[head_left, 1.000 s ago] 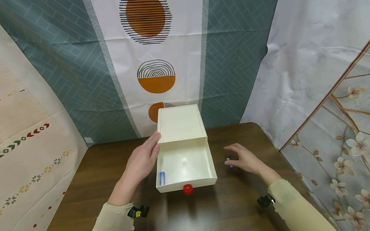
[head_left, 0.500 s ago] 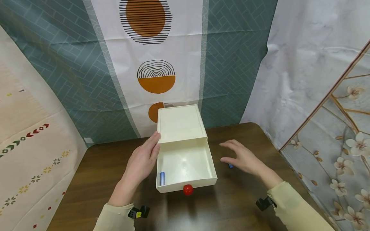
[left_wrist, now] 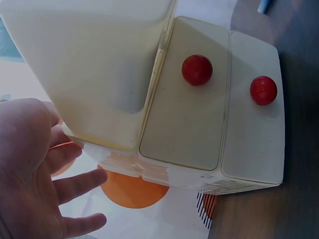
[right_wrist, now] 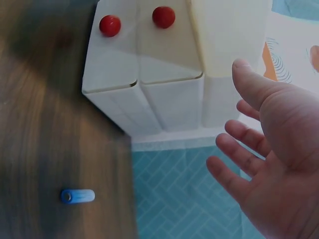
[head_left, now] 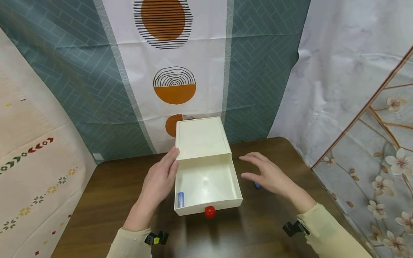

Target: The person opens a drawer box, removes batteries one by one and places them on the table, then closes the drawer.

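Observation:
A cream drawer cabinet (head_left: 203,138) stands on the table with its top drawer (head_left: 213,179) pulled out. A red round knob (head_left: 209,211) sits on the drawer's front. Inside, by the left wall, lies a blue battery (head_left: 181,199). My left hand (head_left: 159,179) rests its fingertips at the cabinet's upper left side, fingers extended. To the right of the drawer my right hand (head_left: 269,175) is held in the air, thumb and fingers spread, holding nothing. A second blue battery (right_wrist: 78,195) lies on the table, partly hidden under the right hand in the head view.
Two lower drawers with red knobs (left_wrist: 197,69) are closed beneath the pulled-out one. The dark wooden table (head_left: 226,240) has its far edge against a patterned cloth backdrop (head_left: 258,71). A floral cloth (head_left: 387,179) hangs at the right.
My right hand has moved left from over the table battery toward the drawer, fingers spreading a little. The left hand and cabinet keep their places.

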`<state>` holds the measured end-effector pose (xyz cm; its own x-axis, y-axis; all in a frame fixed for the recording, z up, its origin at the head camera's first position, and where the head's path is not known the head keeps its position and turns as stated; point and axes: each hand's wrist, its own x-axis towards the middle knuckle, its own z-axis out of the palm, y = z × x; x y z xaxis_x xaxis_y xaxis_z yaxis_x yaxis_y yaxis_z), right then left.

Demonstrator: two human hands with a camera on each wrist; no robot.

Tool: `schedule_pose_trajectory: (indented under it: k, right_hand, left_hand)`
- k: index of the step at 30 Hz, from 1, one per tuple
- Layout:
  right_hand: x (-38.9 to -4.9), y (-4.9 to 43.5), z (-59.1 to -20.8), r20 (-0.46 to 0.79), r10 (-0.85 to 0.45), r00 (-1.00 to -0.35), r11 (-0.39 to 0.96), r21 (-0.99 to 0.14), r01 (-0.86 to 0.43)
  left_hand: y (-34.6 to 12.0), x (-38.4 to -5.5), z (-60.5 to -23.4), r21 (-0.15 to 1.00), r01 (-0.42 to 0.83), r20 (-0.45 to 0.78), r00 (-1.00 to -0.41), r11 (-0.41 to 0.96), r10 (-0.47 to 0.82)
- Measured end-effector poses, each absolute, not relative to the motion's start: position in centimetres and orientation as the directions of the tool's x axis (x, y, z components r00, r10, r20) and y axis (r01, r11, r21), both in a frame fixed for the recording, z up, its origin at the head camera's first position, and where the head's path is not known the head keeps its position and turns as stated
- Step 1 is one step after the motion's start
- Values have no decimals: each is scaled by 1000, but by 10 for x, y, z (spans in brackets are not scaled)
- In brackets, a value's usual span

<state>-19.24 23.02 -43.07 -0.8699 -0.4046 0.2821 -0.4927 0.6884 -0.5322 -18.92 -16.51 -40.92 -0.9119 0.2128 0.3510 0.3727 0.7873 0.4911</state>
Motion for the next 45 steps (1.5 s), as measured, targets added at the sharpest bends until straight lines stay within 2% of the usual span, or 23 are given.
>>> schedule_pose_trajectory:
  k: [26, 37, 45]
  right_hand:
    - [-178, 204, -390, 356, -444, -822, 676, -469, -568]
    - [-171, 185, -374, 335, -481, -810, 644, -492, -586]
    - [-169, 168, -367, 334, -547, -768, 623, -449, -640]
  left_hand:
    - [-165, -190, -413, 499, 371, 362, -910, 783, 201]
    - [-164, -189, -412, 498, 366, 357, -913, 786, 199]
    - [-164, -189, -411, 495, 367, 358, -912, 787, 200]
